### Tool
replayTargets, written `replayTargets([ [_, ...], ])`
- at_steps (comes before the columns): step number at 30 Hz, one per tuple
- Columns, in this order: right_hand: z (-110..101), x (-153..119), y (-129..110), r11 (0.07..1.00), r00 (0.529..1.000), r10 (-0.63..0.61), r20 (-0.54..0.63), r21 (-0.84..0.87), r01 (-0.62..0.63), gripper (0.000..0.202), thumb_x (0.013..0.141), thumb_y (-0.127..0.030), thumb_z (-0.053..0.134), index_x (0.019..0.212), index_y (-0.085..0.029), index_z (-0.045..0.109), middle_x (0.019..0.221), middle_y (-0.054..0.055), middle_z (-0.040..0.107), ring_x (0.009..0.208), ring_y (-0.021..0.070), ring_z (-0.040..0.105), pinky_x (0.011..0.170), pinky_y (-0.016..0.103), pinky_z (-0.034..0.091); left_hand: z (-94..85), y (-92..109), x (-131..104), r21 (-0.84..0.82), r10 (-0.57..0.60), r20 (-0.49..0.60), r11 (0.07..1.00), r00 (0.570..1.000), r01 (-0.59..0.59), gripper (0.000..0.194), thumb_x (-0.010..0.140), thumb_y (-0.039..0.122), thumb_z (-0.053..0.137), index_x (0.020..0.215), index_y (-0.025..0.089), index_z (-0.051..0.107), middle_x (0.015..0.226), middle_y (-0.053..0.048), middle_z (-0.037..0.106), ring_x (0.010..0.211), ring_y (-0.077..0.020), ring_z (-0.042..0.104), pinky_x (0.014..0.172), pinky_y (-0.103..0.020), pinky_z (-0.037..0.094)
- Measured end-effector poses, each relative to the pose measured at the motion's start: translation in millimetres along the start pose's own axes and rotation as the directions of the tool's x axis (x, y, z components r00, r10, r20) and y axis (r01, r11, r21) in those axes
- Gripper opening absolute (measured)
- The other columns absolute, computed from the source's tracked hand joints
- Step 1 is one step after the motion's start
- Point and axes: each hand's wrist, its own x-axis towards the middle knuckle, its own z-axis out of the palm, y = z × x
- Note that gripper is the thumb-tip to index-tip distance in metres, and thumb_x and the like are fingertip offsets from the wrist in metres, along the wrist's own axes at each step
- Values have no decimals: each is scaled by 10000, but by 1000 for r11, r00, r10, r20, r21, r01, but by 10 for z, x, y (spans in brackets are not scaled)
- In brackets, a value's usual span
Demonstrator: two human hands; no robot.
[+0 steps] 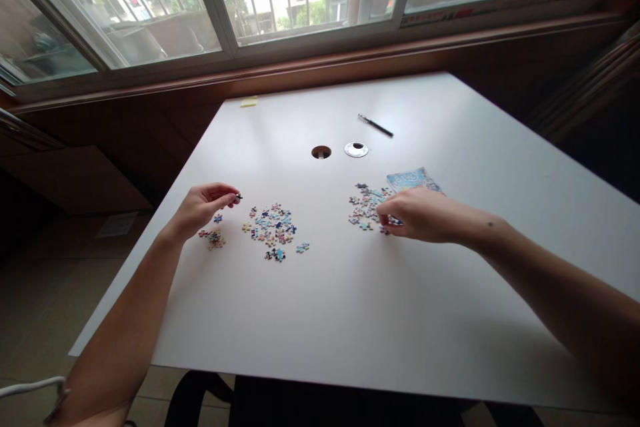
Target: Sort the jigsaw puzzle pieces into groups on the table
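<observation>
My left hand [207,207] pinches a small dark puzzle piece [239,197] between thumb and fingertips, above the left part of the table. Just below it lie a small pile of pieces [215,239] and a blue piece [218,218]. My right hand [407,213] reaches down over the right-hand pile of pieces [367,200], its fingers curled together; what they hold, if anything, is hidden. Between the hands is a spread of mixed pieces [273,223], with a few joined or touching pieces [275,254] in front of it.
A blue printed packet [413,179] lies behind my right hand. Farther back on the white table [320,320] are a pen [375,125], a round hole [321,152], a metal ring cover [356,149] and a yellow sticky note [249,101]. Windows stand beyond.
</observation>
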Motion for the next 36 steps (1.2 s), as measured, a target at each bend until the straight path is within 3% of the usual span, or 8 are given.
replayTargets([
  [4,3,5,3,1000,1000,-17,-7,14,17,106,857,-252,586,811,-245,681,796,16,699,721,181,620,567,262,267,-73,-9,-7,151,-32,54,988,998,24,299,800,436,759,948,177,764,909,-72,754,804,-166,650,682,-243,484],
  [8,13,11,-2,1000,1000,-17,-11,21,18,105,852,-244,582,793,-243,668,778,19,694,690,179,609,571,266,273,-72,-18,-16,346,-89,161,938,983,29,291,817,470,712,918,208,786,872,-54,752,689,-157,625,575,-245,443],
  [12,44,14,9,998,999,-41,-33,40,43,96,843,-231,588,790,-237,668,769,22,693,675,170,601,590,270,290,35,-65,6,437,78,197,885,977,-159,219,801,427,722,830,224,798,873,-44,749,729,-156,619,629,-249,445],
  [15,61,13,17,998,998,-47,-44,49,49,88,835,-219,593,793,-239,667,769,16,693,679,165,601,590,268,288,76,-78,17,432,137,222,874,965,-223,241,825,441,703,858,222,799,898,-51,753,770,-167,633,668,-260,454],
  [21,51,12,9,996,997,-55,-56,72,59,89,822,-193,603,766,-235,658,733,6,691,655,151,590,579,264,270,-284,-34,-23,514,99,81,848,992,-127,332,872,498,642,937,204,782,954,-59,764,829,-187,655,697,-262,471],
  [25,64,25,-5,994,994,-80,-74,72,86,93,818,-180,600,759,-233,649,720,1,686,639,145,580,581,264,266,-515,-82,-44,622,-60,151,782,987,-48,289,794,493,705,898,236,786,894,-33,754,804,-184,653,679,-246,474],
  [29,72,34,-28,992,992,-103,-72,69,108,101,821,-163,588,756,-226,634,723,2,682,642,145,583,587,262,272,-535,-157,-27,617,-145,232,786,962,-31,264,768,456,716,910,238,762,862,-25,729,824,-189,658,711,-245,494],
  [36,61,27,-44,992,992,-116,-57,52,119,99,836,-172,574,772,-220,634,721,11,675,652,150,590,588,262,284,-503,-198,-24,611,-105,271,787,957,-86,239,803,436,662,855,205,700,930,-34,685,761,-163,649,698,-249,499],
])
